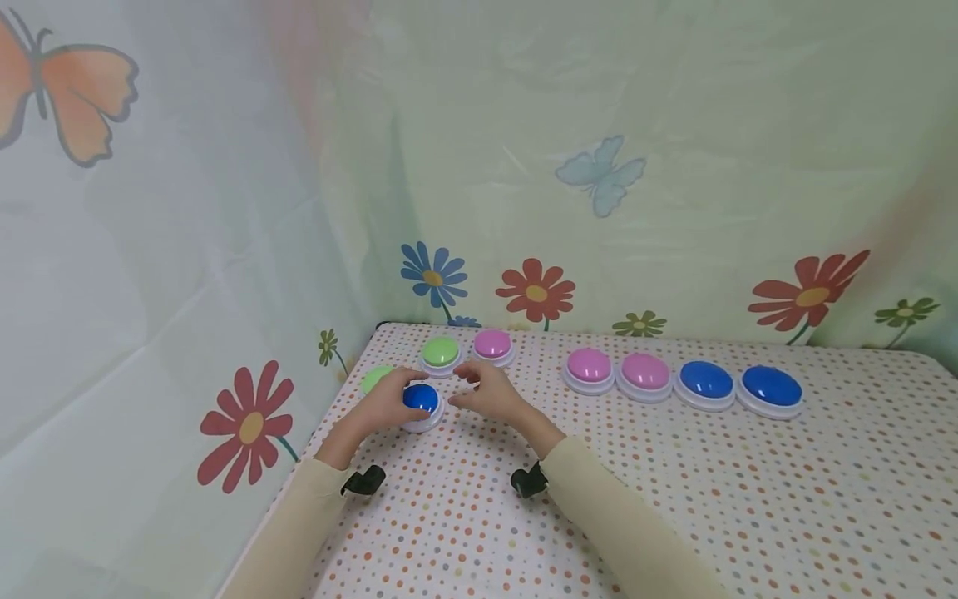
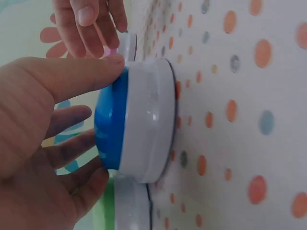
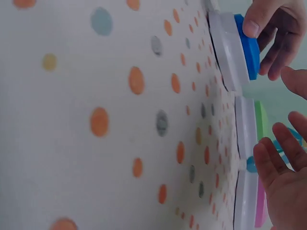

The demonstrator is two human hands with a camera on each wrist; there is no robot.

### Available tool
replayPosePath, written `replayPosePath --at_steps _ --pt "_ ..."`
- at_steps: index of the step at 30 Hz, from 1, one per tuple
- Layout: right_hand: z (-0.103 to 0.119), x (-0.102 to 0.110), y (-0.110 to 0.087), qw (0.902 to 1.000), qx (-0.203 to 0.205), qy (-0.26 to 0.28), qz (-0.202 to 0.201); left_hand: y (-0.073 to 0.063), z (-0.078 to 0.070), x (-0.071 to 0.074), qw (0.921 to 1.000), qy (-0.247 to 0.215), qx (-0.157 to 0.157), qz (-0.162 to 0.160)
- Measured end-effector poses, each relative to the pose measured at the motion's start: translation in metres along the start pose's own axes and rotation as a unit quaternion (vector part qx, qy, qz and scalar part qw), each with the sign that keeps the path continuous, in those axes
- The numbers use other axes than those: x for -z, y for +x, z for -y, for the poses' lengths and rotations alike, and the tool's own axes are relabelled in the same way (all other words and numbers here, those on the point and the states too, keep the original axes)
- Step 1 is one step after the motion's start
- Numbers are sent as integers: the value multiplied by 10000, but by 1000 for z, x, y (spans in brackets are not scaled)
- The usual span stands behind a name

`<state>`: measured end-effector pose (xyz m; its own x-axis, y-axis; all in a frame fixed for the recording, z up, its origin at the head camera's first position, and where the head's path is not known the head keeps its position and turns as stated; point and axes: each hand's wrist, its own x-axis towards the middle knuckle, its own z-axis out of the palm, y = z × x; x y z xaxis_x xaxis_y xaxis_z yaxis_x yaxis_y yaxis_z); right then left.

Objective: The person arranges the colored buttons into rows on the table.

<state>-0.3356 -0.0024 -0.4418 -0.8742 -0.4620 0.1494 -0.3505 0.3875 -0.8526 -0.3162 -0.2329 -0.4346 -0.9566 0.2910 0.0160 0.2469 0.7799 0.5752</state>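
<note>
A blue dome push button (image 1: 422, 399) on a round white base sits at the left part of the dotted table. My left hand (image 1: 385, 403) grips it from the left, thumb on the near edge of the dome and fingers around the far side, as the left wrist view shows. The thumb (image 2: 91, 74) lies where blue meets white. My right hand (image 1: 490, 393) hovers just right of the button, fingers loosely bent, holding nothing. One green button (image 1: 377, 378) is partly hidden behind the left hand. Behind stand another green button (image 1: 440, 351) and a pink button (image 1: 492, 344).
Farther right, a row holds two pink buttons, a nearer one (image 1: 589, 366) and its neighbour (image 1: 645, 372), then two blue buttons, one (image 1: 706, 380) beside the other (image 1: 772, 386). A flowered curtain (image 1: 479, 166) hangs behind the table (image 1: 524, 532) and along its left side.
</note>
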Motion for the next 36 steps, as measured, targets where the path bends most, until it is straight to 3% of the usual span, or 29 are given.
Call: replayPosePath --at_steps 9,18,25,36 --pt "-5 -15 3 9997 -16 -76 250 -9 12 -6 9995 -40 301 -99" --pt "-5 -26 4 9985 30 -274 483 -17 19 -12 9958 -890 110 -202" --pt "-4 -30 5 9971 66 -301 692 -18 19 -12 9941 -1006 259 -314" --pt "-2 -36 8 9967 -290 -321 680 -19 19 -14 9890 -1409 139 -432"
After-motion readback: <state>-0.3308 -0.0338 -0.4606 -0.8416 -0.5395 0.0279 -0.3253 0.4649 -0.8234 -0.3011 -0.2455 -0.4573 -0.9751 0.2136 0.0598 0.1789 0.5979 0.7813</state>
